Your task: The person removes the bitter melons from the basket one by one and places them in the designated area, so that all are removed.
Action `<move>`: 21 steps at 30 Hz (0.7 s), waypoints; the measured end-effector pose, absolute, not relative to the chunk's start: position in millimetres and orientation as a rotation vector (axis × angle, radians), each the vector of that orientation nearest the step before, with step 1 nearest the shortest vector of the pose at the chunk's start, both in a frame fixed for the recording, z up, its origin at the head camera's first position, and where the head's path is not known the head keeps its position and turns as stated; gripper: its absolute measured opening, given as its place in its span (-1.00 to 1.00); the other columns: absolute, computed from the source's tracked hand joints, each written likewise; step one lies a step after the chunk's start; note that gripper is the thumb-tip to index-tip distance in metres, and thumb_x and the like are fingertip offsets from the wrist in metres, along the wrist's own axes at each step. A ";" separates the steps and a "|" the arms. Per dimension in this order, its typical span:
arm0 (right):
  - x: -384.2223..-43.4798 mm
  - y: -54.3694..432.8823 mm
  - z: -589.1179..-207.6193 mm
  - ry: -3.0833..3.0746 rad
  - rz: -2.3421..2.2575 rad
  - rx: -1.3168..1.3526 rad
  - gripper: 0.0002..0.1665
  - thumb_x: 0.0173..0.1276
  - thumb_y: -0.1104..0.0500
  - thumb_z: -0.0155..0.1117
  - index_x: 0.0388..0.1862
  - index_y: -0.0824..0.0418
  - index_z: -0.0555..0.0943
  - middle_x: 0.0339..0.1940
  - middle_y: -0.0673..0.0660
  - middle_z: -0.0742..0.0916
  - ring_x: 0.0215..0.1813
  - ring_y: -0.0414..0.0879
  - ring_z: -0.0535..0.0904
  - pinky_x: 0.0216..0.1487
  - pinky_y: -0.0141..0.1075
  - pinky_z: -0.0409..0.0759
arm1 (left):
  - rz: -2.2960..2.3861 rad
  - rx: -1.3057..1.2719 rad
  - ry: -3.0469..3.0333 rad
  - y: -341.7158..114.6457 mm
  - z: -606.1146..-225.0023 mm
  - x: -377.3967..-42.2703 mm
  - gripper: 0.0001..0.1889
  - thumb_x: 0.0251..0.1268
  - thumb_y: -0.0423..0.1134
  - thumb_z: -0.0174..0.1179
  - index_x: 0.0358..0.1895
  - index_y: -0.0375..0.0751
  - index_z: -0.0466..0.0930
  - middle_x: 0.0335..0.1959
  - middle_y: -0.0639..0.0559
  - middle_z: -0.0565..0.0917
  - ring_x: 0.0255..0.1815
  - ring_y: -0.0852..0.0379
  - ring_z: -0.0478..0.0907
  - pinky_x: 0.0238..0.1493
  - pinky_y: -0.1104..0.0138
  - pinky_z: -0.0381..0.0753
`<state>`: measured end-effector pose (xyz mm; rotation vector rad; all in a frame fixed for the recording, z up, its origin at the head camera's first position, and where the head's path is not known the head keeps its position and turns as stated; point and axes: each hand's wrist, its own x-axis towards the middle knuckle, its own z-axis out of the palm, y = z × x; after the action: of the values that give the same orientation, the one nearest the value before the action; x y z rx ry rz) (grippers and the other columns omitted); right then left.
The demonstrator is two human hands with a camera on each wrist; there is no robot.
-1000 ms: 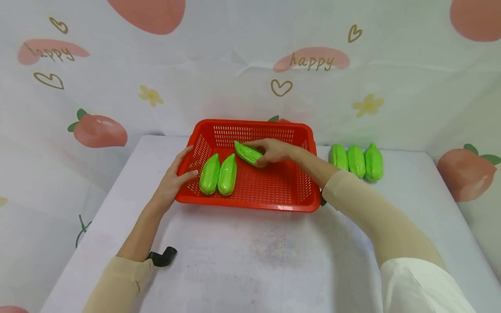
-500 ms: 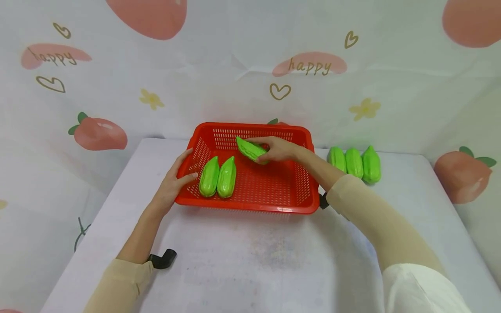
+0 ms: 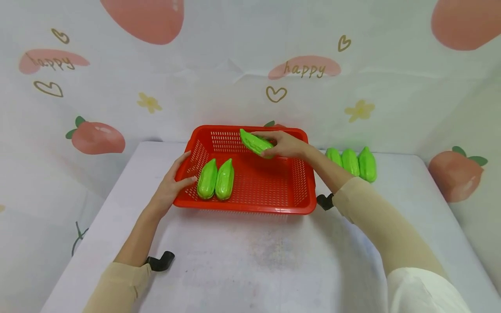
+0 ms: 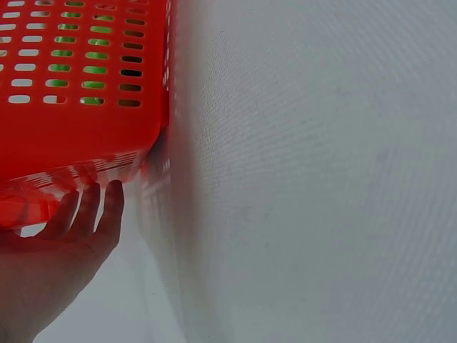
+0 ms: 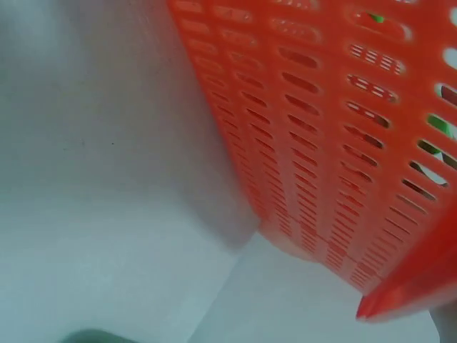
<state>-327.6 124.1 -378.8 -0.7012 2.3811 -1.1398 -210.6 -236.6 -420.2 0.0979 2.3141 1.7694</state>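
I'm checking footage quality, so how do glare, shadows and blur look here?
Head: small highlights on the two green gourds lying in the red basket; left wrist: dim, soft shadow alongside the basket; right wrist: hazy, washed out, basket rim soft.

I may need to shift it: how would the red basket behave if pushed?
The red basket is probably light, given its perforated walls. It looks stiff, seemingly unbent where the left hand grips it. Wide and low, it would likely slide, not tip.
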 end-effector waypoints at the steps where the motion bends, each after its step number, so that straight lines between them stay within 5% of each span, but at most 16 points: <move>1: -326.6 125.9 -377.5 2.380 -1.163 -0.695 -0.19 0.30 0.12 0.39 0.49 -0.27 0.35 0.17 0.02 0.52 0.10 -0.02 0.39 0.00 -0.15 0.47 | 1.770 0.097 2.314 -236.6 -420.3 -210.5 -0.24 0.44 -0.19 0.11 0.57 0.39 -0.03 0.44 -0.11 0.21 0.24 -0.07 0.31 0.08 0.29 0.58; 21: -301.2 159.3 -356.8 2.380 -1.272 -0.748 -0.20 0.30 0.13 0.41 0.48 -0.23 0.36 0.30 -0.04 0.49 0.10 0.02 0.42 0.05 -0.11 0.44 | 1.762 0.077 2.319 -235.5 -418.6 -209.2 -0.23 0.43 -0.15 0.12 0.57 0.43 -0.05 0.47 -0.07 0.20 0.26 -0.06 0.31 0.08 0.29 0.59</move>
<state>-301.2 159.3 -356.8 -0.7480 2.3800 -1.2719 -209.2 -235.5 -418.6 0.0769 2.3190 1.7615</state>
